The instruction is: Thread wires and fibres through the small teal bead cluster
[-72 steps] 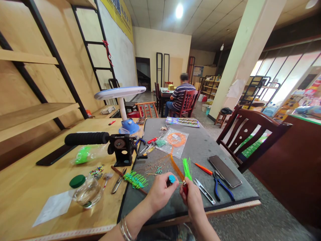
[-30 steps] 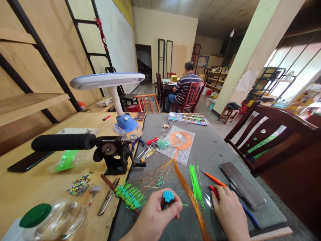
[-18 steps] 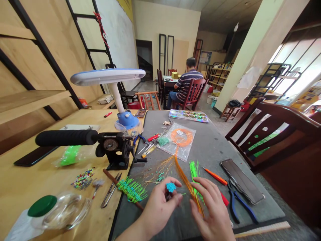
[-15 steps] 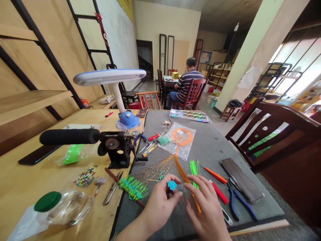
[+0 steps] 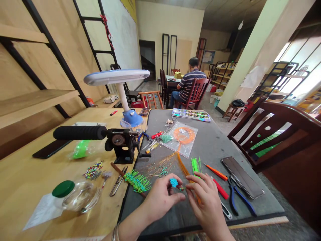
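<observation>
My left hand pinches a small turquoise bead cluster on a short stem. My right hand is close beside it, its fingertips pinching a thin green wire that runs from the cluster. A bunch of orange strands passes beneath my right fingers, and a bundle of bright green wires lies just beyond them. To the right of my right hand rest a red-handled tool and an orange-handled tool. Left of my left hand lies a green-and-turquoise beaded wire spray.
The grey mat also holds blue-handled pliers, a phone and a bagged orange coil. On the wooden table stand a hand-cranked winder and a green-lidded glass jar. A person in a striped shirt sits far behind.
My right hand has closed in toward my left and now pinches the wire at the cluster. The red-handled tool it held earlier lies on the mat. The whole view has shifted slightly.
</observation>
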`<state>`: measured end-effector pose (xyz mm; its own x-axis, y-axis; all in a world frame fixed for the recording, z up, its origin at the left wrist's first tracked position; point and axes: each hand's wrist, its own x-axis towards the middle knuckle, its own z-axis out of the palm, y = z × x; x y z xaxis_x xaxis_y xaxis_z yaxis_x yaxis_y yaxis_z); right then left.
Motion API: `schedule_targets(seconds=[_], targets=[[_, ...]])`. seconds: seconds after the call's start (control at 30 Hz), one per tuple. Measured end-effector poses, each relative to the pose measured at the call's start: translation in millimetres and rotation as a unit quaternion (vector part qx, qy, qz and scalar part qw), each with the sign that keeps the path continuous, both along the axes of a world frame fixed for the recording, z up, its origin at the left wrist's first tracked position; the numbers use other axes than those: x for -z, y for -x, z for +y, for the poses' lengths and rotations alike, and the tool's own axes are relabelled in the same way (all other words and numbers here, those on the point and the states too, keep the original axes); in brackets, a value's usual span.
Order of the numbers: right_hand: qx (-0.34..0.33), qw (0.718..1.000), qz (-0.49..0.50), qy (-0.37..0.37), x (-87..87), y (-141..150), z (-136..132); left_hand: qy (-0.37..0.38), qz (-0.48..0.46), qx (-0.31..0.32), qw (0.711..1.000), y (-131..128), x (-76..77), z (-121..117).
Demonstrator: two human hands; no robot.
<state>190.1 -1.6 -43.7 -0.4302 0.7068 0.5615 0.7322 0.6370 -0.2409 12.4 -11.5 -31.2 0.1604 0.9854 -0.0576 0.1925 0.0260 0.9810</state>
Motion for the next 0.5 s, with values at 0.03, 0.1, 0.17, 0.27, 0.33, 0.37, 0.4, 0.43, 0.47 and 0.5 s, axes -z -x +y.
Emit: schedule_targets(seconds=[0.03, 0.1, 0.17, 0.27, 0.33, 0.37, 0.4, 0.43, 0.47, 0.5], targets=[[0.005, 1.000, 0.006, 0.012, 1.2, -0.5, -0.1, -0.006, 0.015, -0.004, 1.000, 1.2, 0.0, -0.3], [0.006, 0.999, 0.018, 0.036, 2.8, -0.8, -0.7, -0.019, 0.024, 0.000, 1.000, 2.7, 0.0, -0.7], [0.001, 0.998, 0.030, 0.052, 3.2, -0.3, -1.8, -0.029, 0.025, -0.002, 0.999, 2.7, 0.0, -0.9], [-0.012, 0.996, 0.048, 0.075, 2.1, 0.7, -3.2, -0.034, 0.022, -0.008, 0.999, 1.6, -0.2, -0.8], [-0.026, 0.993, 0.064, 0.095, 1.1, 1.3, -3.9, -0.033, 0.012, -0.006, 0.999, 1.0, -0.2, -0.8], [-0.033, 0.991, 0.072, 0.104, 0.9, 1.6, -4.1, -0.032, 0.008, -0.005, 0.999, 0.8, -0.2, -0.9], [-0.039, 0.990, 0.079, 0.110, 0.8, 2.0, -4.3, -0.032, 0.004, -0.006, 0.999, 0.6, -0.2, -1.0], [-0.042, 0.989, 0.085, 0.114, 0.9, 2.5, -4.3, -0.032, 0.001, -0.006, 0.999, 0.4, -0.1, -1.3], [-0.044, 0.988, 0.090, 0.115, 1.2, 3.1, -4.4, -0.032, 0.000, -0.006, 0.999, 0.2, 0.0, -1.6], [-0.044, 0.988, 0.092, 0.116, 1.6, 3.7, -4.3, -0.033, 0.000, -0.006, 0.999, -0.2, 0.1, -1.9]])
